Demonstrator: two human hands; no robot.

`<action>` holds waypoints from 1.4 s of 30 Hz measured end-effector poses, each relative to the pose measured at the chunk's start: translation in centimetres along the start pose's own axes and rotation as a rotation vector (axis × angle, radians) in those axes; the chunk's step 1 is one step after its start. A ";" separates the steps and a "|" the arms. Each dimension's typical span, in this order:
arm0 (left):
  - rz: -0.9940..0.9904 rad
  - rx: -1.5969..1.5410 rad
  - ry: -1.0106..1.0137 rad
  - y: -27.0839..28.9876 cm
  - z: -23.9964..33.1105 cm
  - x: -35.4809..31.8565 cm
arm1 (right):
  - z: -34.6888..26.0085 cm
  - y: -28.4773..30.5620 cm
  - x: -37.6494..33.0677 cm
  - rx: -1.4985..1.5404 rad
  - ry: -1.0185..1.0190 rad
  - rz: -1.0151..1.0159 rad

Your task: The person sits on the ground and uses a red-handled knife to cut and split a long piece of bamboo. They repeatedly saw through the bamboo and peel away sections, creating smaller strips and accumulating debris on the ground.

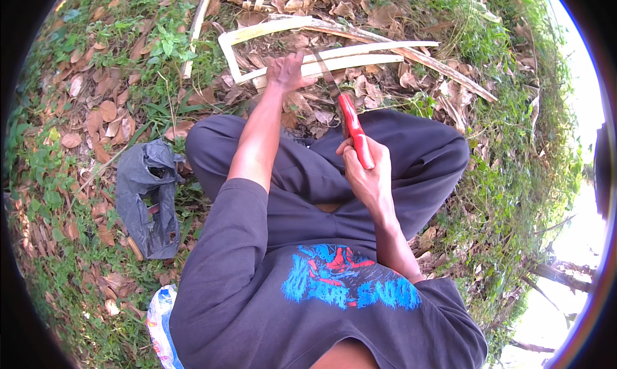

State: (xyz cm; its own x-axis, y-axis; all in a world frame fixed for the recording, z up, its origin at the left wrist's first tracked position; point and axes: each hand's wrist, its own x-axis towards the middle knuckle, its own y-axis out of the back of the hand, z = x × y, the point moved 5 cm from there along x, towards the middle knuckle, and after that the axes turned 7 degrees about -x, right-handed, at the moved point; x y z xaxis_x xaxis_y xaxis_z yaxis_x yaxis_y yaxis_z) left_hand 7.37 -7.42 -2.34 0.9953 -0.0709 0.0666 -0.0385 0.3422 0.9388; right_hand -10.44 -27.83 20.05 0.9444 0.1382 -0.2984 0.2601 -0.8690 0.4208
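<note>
My right hand (368, 170) is closed round the red handle (353, 122) of a saw. Its thin dark blade (326, 71) points away from me and crosses the pale stalks, just right of my left hand. Fingers wrapped, my left hand (285, 72) grips the pale split stalk (369, 50) beyond my crossed legs. A second pale length (373, 60) lies close along it. At the left these pieces meet a bent, pale green strip (263, 30) that folds sharply back. Whether the blade's teeth touch the stalk cannot be made out.
A long brown dry stalk (443, 67) slants behind the pale ones. Another pale stalk (198, 28) lies at upper left. Beside my left knee sits a black plastic bag (148, 199), with a wooden stick-like end (135, 248) below. A white and blue packet (164, 327) lies nearer.
</note>
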 end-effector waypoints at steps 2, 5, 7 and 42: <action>0.036 0.003 -0.013 0.2 0.2 -0.2 | -0.8 -0.1 1.4 -0.049 0.084 0.051; 0.053 0.001 -0.025 0.2 0.4 -0.1 | -0.5 -0.7 2.4 -0.112 0.051 0.021; 0.070 -0.007 -0.035 0.0 -0.2 -0.2 | -1.4 -0.5 0.2 -0.088 0.073 -0.007; -0.061 -0.056 0.019 1.2 1.3 0.1 | -0.7 -0.9 0.1 -0.112 0.141 0.084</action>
State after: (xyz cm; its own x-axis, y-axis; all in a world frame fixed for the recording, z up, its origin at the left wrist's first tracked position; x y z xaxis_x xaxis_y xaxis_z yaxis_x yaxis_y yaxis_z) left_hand 7.33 -8.27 -0.79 0.9971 -0.0760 0.0029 0.0270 0.3900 0.9204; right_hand -10.44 -26.68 20.27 0.9806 0.1391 -0.1383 0.1922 -0.8229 0.5347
